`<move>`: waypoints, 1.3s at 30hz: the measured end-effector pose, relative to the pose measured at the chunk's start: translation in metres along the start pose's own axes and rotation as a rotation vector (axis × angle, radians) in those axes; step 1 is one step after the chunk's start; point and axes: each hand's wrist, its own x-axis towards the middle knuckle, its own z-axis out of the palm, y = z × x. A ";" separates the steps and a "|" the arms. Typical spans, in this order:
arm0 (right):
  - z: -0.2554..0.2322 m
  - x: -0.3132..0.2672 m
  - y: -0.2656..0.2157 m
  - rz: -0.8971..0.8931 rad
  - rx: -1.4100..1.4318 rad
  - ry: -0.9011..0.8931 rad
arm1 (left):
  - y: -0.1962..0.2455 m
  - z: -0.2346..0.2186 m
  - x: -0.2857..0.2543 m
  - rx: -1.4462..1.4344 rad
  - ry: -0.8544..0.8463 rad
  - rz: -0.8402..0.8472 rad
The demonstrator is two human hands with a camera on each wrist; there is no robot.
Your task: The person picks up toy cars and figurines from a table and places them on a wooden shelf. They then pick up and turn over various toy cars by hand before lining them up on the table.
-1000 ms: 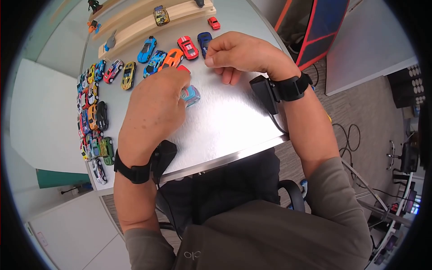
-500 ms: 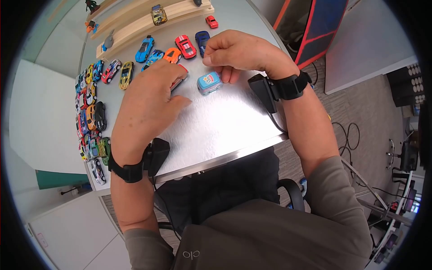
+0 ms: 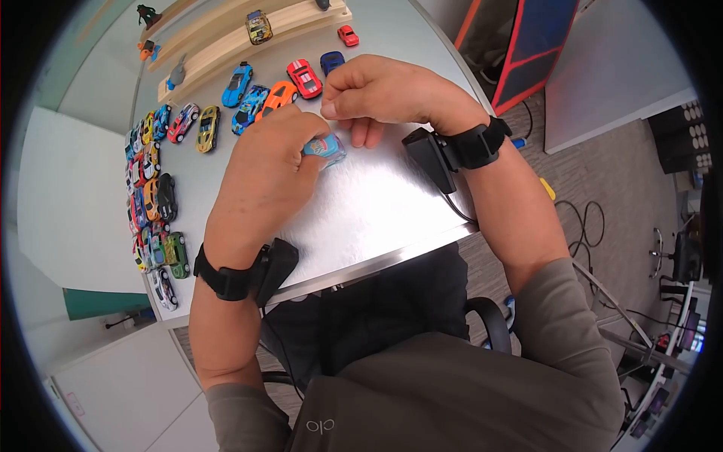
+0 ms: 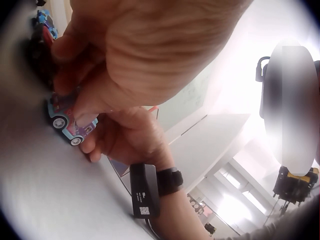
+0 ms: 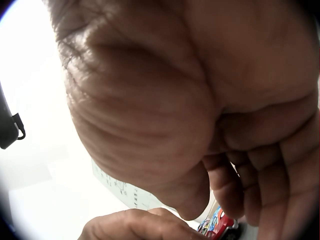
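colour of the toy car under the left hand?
Light blue toy car with pink; clearest in left wrist view.

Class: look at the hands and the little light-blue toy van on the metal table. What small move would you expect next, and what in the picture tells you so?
Probably the left hand will draw the light-blue van back along the table. Its fingers grip the van, whose wheels rest on bare metal, while the right hand rests curled just beyond.
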 end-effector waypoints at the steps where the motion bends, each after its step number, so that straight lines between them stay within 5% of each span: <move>1: 0.000 0.000 0.000 0.010 -0.017 0.000 | 0.000 -0.001 0.000 0.036 -0.012 0.001; 31: -0.002 0.002 0.001 0.037 -0.095 0.039 | 0.013 -0.024 0.002 0.083 -0.089 -0.174; 39: 0.000 -0.001 -0.002 0.014 -0.069 0.031 | 0.003 -0.003 -0.001 -0.068 -0.052 -0.044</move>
